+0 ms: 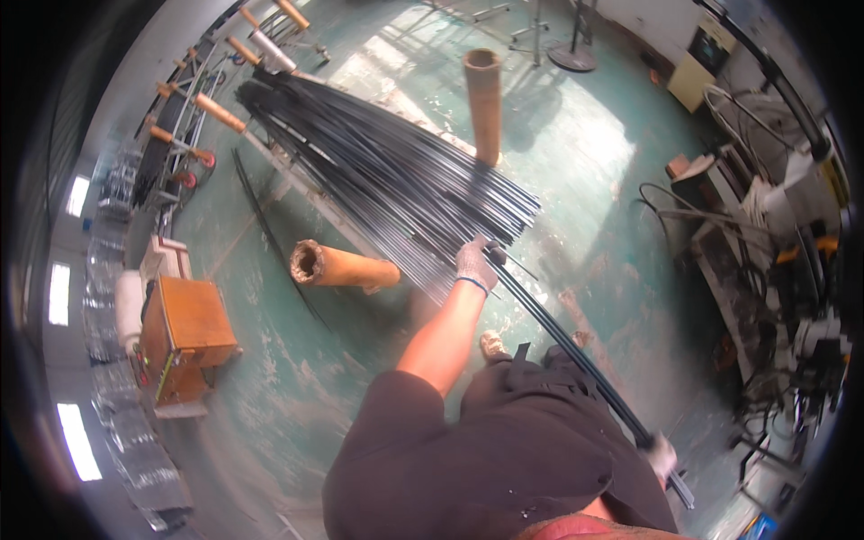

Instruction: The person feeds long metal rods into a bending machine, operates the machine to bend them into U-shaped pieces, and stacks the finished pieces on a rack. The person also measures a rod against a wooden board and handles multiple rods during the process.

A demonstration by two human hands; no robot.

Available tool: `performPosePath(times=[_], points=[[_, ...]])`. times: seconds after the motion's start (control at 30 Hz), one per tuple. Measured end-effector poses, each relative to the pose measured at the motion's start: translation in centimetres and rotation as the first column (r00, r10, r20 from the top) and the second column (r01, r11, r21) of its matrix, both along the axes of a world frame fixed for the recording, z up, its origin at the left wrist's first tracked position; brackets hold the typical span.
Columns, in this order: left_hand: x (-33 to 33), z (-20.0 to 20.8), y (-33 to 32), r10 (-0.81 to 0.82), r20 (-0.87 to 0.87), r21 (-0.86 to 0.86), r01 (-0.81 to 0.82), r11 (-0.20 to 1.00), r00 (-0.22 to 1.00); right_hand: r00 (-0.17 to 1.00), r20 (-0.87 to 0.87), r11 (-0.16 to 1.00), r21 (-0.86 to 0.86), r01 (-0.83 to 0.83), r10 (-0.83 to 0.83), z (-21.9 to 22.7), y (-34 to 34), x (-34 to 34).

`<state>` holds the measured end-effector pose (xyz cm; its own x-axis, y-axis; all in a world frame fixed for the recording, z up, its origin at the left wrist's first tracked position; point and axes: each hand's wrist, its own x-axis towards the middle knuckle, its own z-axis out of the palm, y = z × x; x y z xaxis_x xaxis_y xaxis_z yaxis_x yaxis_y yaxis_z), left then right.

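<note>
A narrow bundle of long dark rods (576,351) runs slantwise past my body on the right. My left hand (472,263), in a pale knit glove, closes round its far part, beside the near ends of a big pile. By my right hip, my gloved right hand (663,457) grips the bundle close to its near end; its fingers are partly hidden. A small dark lump (495,256) shows at my left fingers; what it is I cannot make out. The large pile of dark rods (387,162) fans out on a low pale frame (315,200) ahead of me.
Brown cardboard tubes stand up beside the pile, one at its right (483,103) and one at its left (337,266). A wooden cabinet (187,324) is at the left. Cluttered machinery with hoses (702,202) lines the right side. Loose thin rods (261,216) lie on the green floor.
</note>
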<state>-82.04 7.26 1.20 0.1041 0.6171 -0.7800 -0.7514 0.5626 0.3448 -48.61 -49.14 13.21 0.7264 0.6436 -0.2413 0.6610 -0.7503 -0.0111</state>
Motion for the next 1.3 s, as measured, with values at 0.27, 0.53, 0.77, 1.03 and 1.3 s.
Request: performPosePath(times=[0.27,0.53,0.77,1.03,1.3], points=[[7.9,11.4,-9.8,-0.211,-0.048,0.11,0.216,0.97,0.976,0.989,-0.126,0.996,0.057,-0.074,0.08,-3.4,0.6,5.8],[12.2,25.9,-2.4,-0.318,0.076,0.568,0.221,0.793,0.945,0.779,0.176,0.798,0.169,0.579,-0.602,-8.0,-19.8,28.7],[32.9,29.2,-10.6,-0.495,-0.109,0.659,0.435,0.613,0.862,0.256,-0.71,-0.361,0.002,0.932,0.656,-8.0,-4.8,28.9],[47.9,28.2,-6.1,-0.761,-0.067,0.793,0.497,0.352,0.645,0.364,-0.736,-0.683,-0.179,0.708,0.571,-1.2,6.3,39.9],[55.3,29.3,9.5,-0.781,-0.045,0.896,0.371,0.244,0.623,0.567,-0.788,-0.9,0.039,0.435,0.24,2.1,-0.7,55.8]])
